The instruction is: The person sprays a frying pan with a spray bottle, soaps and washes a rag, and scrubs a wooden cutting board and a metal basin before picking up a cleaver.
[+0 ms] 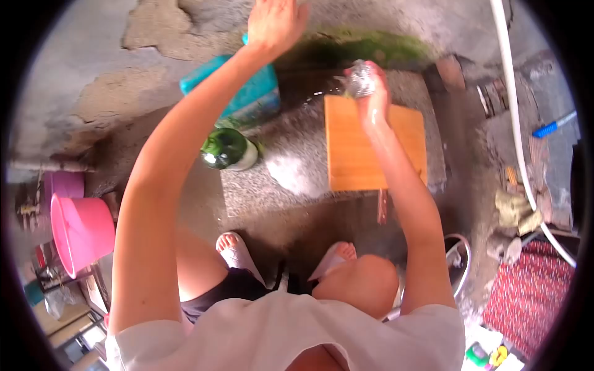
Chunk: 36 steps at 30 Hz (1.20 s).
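My right hand (377, 86), wet and with its fingers curled, grips a silvery wire scrubber (360, 80) above the far edge of a wooden cutting board (352, 145). Water drops fly off to the left of it. The board lies on a wet stone slab (247, 191), its handle (382, 207) pointing back at me. My left hand (275, 25) is raised at the top edge, near the wall; its fingers are blurred and partly cut off. Under that forearm stand a turquoise jug (263, 93) and a green bottle (226, 149).
A pink bucket (80, 232) stands at the left with a purple tub (65, 185) behind it. A white hose (510, 80) runs down the right side. A red patterned mat (526, 297) and a blue-handled brush (546, 130) lie at the right. My sandalled feet rest before the slab.
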Each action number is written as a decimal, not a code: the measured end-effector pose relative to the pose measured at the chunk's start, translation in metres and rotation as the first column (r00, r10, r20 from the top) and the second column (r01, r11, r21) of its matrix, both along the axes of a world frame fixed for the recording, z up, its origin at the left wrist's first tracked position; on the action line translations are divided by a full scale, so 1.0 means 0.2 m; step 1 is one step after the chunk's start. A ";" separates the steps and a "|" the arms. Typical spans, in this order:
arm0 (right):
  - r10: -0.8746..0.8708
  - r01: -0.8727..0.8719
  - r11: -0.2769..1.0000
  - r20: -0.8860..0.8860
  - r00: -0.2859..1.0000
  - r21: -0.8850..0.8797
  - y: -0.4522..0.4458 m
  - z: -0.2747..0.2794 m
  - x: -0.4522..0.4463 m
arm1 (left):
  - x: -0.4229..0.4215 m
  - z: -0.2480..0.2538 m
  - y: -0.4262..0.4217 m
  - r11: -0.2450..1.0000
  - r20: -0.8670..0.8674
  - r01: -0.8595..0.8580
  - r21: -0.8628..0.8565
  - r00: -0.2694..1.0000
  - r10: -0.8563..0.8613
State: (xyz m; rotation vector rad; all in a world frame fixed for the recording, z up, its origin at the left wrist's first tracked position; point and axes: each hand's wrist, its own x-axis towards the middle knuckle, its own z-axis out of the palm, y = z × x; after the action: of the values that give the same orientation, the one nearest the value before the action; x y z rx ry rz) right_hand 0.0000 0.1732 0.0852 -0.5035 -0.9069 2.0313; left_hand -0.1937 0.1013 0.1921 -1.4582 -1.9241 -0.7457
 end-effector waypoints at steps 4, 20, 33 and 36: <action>-0.544 -0.274 0.452 0.506 0.669 0.849 0.14 -0.26 0.49 | 0.56 -0.81 -0.13 0.997 0.603 0.081 -0.011 0.796 -0.058; -0.828 -0.511 0.288 0.478 0.291 0.810 0.48 -0.70 0.50 | 1.11 -1.03 -0.41 0.981 0.868 -0.034 0.192 -0.460 -0.186; -0.404 -0.462 0.169 0.489 0.773 0.871 -0.22 -0.55 0.39 | 1.09 -1.16 -0.42 0.988 0.892 -0.099 0.117 -0.426 -0.148; -0.484 -0.372 0.533 0.635 0.603 0.760 0.12 -0.60 0.72 | 1.09 -1.14 -0.42 0.989 0.873 -0.088 0.116 -0.466 -0.144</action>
State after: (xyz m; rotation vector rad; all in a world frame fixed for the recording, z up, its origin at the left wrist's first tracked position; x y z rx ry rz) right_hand 0.1448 0.1977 -0.0356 -0.8662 -2.2527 0.8898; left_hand 0.0234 0.0164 -0.0362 -0.1810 -2.6817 -3.0230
